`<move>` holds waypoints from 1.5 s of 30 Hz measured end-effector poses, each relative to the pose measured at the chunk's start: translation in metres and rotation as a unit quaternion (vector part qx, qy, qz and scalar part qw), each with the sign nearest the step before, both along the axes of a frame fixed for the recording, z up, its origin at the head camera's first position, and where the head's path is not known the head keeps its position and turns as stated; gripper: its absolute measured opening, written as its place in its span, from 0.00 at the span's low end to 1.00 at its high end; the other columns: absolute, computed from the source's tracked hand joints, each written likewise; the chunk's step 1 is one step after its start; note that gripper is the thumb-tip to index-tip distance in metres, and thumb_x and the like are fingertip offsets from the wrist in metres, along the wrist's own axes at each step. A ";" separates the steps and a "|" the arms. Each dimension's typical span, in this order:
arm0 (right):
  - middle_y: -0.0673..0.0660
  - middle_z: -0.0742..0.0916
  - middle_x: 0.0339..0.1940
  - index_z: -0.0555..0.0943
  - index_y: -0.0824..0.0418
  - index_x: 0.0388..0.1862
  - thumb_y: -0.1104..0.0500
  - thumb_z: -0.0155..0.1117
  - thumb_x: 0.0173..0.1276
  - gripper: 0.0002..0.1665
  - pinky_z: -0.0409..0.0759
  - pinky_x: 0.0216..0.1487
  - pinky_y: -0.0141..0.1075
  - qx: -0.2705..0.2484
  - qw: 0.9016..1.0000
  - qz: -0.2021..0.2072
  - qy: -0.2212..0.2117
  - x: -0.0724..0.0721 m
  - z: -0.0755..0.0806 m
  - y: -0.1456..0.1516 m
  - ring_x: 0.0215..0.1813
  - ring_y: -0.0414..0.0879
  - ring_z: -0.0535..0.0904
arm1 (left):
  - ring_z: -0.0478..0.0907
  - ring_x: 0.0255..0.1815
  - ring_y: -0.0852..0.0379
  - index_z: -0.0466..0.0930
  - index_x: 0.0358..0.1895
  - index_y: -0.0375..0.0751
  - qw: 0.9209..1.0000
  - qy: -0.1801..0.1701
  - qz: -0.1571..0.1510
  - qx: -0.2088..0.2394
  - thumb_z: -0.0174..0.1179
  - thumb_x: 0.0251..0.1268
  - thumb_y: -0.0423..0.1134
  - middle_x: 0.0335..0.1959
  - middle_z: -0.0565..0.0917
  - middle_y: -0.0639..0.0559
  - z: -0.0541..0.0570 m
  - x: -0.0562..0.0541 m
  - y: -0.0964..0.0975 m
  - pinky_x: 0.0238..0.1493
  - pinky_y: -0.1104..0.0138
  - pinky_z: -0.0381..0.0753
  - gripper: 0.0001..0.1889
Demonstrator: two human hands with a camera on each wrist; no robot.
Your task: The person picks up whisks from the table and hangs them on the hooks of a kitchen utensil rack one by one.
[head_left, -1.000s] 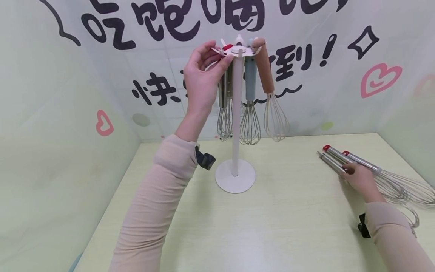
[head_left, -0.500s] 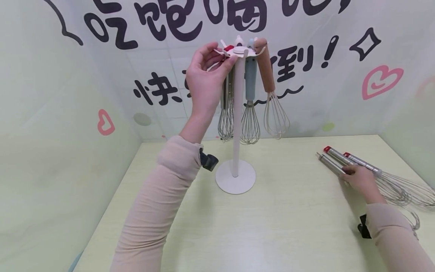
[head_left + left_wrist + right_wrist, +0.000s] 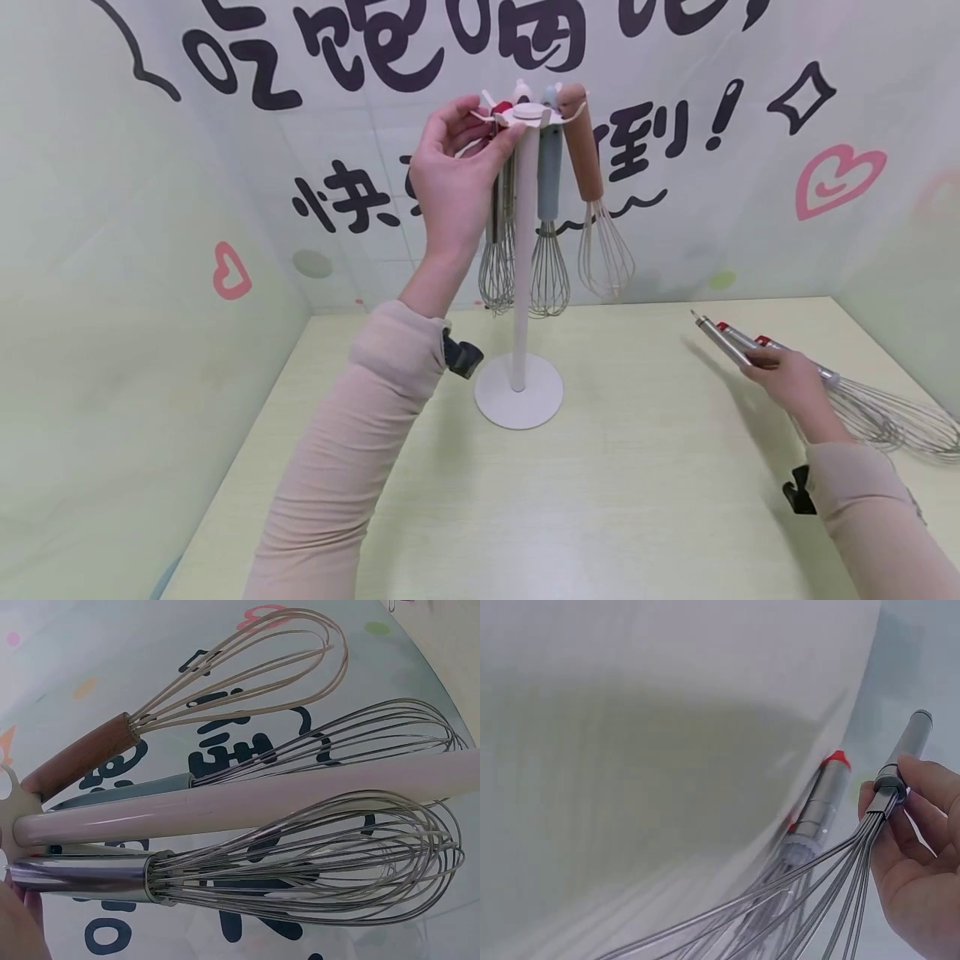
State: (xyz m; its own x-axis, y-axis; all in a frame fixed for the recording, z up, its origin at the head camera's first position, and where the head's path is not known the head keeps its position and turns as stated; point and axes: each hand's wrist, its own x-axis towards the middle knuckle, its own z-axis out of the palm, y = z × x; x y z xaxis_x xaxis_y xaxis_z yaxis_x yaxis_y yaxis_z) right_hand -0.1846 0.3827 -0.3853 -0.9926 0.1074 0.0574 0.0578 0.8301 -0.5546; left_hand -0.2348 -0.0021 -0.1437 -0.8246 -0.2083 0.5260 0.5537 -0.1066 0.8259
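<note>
My left hand (image 3: 459, 187) grips the hooked top of a white whisk stand (image 3: 523, 275), thumb at its near rim. From the stand hang a brown-handled whisk (image 3: 582, 158), a light blue-handled whisk (image 3: 550, 171) and steel-handled whisks (image 3: 90, 874), partly hidden by this hand in the head view. At the right, my right hand (image 3: 791, 383) pinches a steel whisk (image 3: 912, 741) where its handle meets the wires. The whisk is tilted, handle end raised off the table, its shadow falling beside it.
Two more steel whisks (image 3: 900, 417) with red handle ends lie on the table's right side, beside and behind my right hand. The stand's round white base (image 3: 519, 412) rests on the pale table (image 3: 630, 500). A printed cloth (image 3: 360, 250) backs the table.
My right hand has raised the steel whisk's handle from the table, away from the two red-tipped ones. My left hand stays at the stand's top, after a slight shift to the right.
</note>
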 end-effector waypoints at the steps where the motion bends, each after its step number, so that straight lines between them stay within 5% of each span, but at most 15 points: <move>1: 0.79 0.81 0.48 0.74 0.77 0.55 0.59 0.60 0.67 0.24 0.73 0.28 0.28 -0.003 1.000 0.001 0.003 0.000 0.002 -0.002 0.34 0.48 0.80 | 0.81 0.49 0.53 0.74 0.55 0.30 1.000 0.001 0.002 0.000 0.70 0.51 0.29 0.46 0.80 0.44 -0.001 -0.001 0.000 0.53 0.74 0.83 0.25; 5: 0.79 0.79 0.52 0.74 0.77 0.56 0.57 0.58 0.69 0.26 0.73 0.32 0.27 -0.017 1.000 -0.001 0.011 -0.002 0.010 -0.009 0.42 0.61 0.82 | 0.81 0.47 0.54 0.75 0.54 0.30 1.000 0.008 0.012 -0.002 0.71 0.50 0.29 0.45 0.81 0.44 -0.004 -0.004 0.001 0.52 0.75 0.84 0.25; 8: 0.77 0.80 0.54 0.74 0.75 0.58 0.55 0.57 0.71 0.27 0.73 0.35 0.26 -0.035 0.999 -0.002 0.014 -0.004 0.017 -0.015 0.38 0.43 0.83 | 0.81 0.45 0.55 0.75 0.53 0.30 1.000 0.016 0.022 -0.007 0.71 0.50 0.30 0.45 0.81 0.43 -0.005 -0.004 0.003 0.51 0.75 0.84 0.25; 11: 0.72 0.84 0.50 0.74 0.74 0.58 0.53 0.58 0.71 0.27 0.73 0.33 0.22 -0.060 0.998 -0.005 0.019 -0.007 0.025 -0.020 0.34 0.20 0.71 | 0.81 0.45 0.56 0.74 0.53 0.30 0.999 0.020 0.030 -0.013 0.71 0.50 0.30 0.45 0.81 0.43 -0.003 0.000 0.005 0.50 0.76 0.84 0.24; 14: 0.48 0.89 0.38 0.75 0.71 0.59 0.50 0.59 0.70 0.29 0.72 0.31 0.19 -0.085 0.996 -0.008 0.022 -0.008 0.034 -0.026 0.31 0.13 0.67 | 0.81 0.44 0.56 0.74 0.52 0.30 0.999 0.015 0.032 -0.017 0.71 0.51 0.30 0.45 0.81 0.43 -0.002 0.003 0.006 0.50 0.76 0.83 0.24; 18: 0.23 0.80 0.29 0.74 0.70 0.61 0.48 0.59 0.69 0.31 0.73 0.32 0.17 -0.128 0.992 -0.006 0.018 -0.010 0.048 -0.033 0.32 0.13 0.70 | 0.81 0.44 0.57 0.74 0.51 0.31 0.999 0.017 0.036 -0.015 0.72 0.49 0.30 0.44 0.82 0.43 -0.003 -0.002 0.007 0.49 0.76 0.84 0.24; 28: 0.19 0.74 0.27 0.69 0.69 0.66 0.51 0.60 0.69 0.32 0.76 0.32 0.15 -0.192 0.981 -0.006 0.022 -0.015 0.074 -0.054 0.32 0.17 0.74 | 0.82 0.41 0.58 0.75 0.47 0.32 0.996 0.042 0.073 -0.042 0.74 0.47 0.34 0.42 0.83 0.43 -0.009 -0.011 0.010 0.46 0.77 0.84 0.24; 38: 0.22 0.76 0.35 0.68 0.61 0.69 0.43 0.60 0.67 0.37 0.80 0.37 0.19 -0.217 0.976 -0.009 0.027 -0.012 0.100 -0.073 0.42 0.24 0.72 | 0.81 0.44 0.55 0.75 0.48 0.31 0.996 0.055 0.053 -0.043 0.73 0.47 0.33 0.44 0.82 0.42 -0.009 -0.011 0.009 0.49 0.76 0.84 0.24; 45: 0.23 0.80 0.34 0.73 0.55 0.63 0.49 0.62 0.67 0.27 0.73 0.42 0.14 -0.273 0.959 0.002 0.073 -0.014 0.116 -0.085 0.40 0.21 0.76 | 0.81 0.46 0.52 0.74 0.49 0.28 0.996 0.068 0.027 -0.043 0.69 0.52 0.27 0.46 0.80 0.39 -0.006 -0.002 0.005 0.53 0.74 0.83 0.20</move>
State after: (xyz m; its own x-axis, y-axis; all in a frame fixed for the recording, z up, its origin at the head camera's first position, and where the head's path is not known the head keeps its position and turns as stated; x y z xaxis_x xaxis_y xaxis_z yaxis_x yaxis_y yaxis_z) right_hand -0.1984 0.2981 -0.2689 -0.9788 0.1568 0.1318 -0.0560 0.4138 -0.9087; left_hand -0.2368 0.0032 -0.1502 -0.7330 -0.1994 0.6504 0.6644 -0.0047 0.7474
